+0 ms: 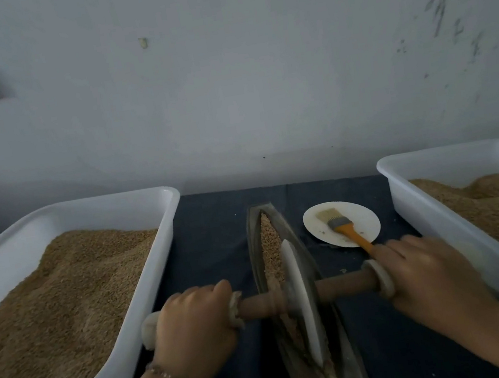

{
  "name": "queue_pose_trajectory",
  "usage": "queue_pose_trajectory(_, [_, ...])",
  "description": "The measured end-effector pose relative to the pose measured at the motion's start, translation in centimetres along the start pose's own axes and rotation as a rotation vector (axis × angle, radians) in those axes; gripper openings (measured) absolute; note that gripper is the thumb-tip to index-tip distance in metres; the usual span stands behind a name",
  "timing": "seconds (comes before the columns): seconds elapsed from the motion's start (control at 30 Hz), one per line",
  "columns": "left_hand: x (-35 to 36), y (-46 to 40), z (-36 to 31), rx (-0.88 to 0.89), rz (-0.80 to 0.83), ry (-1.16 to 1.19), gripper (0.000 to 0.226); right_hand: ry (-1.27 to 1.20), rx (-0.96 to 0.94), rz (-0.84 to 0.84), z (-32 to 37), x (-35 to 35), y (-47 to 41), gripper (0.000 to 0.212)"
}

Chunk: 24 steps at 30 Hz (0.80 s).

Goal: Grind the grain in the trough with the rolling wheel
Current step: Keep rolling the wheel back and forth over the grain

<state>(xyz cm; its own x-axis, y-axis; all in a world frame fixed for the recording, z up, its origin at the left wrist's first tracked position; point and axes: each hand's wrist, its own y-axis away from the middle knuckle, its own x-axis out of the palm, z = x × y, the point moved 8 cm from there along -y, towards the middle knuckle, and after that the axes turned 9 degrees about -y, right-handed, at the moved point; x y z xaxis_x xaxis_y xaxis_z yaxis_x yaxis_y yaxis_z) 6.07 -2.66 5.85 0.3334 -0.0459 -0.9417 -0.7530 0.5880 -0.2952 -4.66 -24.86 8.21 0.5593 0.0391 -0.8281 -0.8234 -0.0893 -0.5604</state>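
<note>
**Grain under the wheel**

Tan grain [269, 244] lies along the narrow dark trough [256, 253] on my blue-covered desk [211, 244]. My left grip [194, 321] and right grip [431, 274] each curl round an axle end of the rolling wheel [301, 295], which stands in the trough. White tubs left [113, 207] and right [443, 223] hold heaped grain; a brush [338, 223] rests on a white plate [364, 219].

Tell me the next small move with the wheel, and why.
Probably roll the pale disc-shaped grinding wheel forward, away from the body. Both hands hold its brown wooden axle: the left hand grips one end and the right hand lies over the other. The wheel sits in the near half of the dark boat-shaped trough, while the coarse tan grain ahead looks unground.
</note>
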Motion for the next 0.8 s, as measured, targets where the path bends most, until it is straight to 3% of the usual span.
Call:
queue_pose_trajectory(0.07, [0.8, -1.5, 0.3, -0.043, -0.022, -0.036, 0.019, 0.012, 0.009, 0.086, 0.3, 1.4, -1.6, 0.041])
queue_pose_trajectory(0.17, [1.9, -4.5, 0.6, -0.073, -0.037, -0.048, 0.02, 0.03, 0.05, 0.267, 0.7, 5.2, -4.7, 0.023])
queue_pose_trajectory(0.27, [2.3, -7.5, 1.0, -0.099, -0.072, -0.084, 0.022, -0.02, 0.149, 0.314, -0.2, 8.1, -7.8, 0.017])
queue_pose_trajectory(0.4, [2.2, -9.6, 1.5, -0.138, -0.155, -0.134, 0.021, -0.016, 0.167, 0.256, -1.4, 9.4, -10.1, 0.013])
queue_pose_trajectory(0.63, [1.7, -4.8, 0.3, -0.079, -0.044, -0.052, 0.022, -0.035, 0.084, 0.136, 1.1, 5.9, -5.9, 0.014])
queue_pose_trajectory(0.8, [-2.3, 0.6, -1.9, 0.001, -0.097, -0.042, 0.033, -0.081, 0.079, 0.091, 3.0, 1.3, -0.9, 0.045])
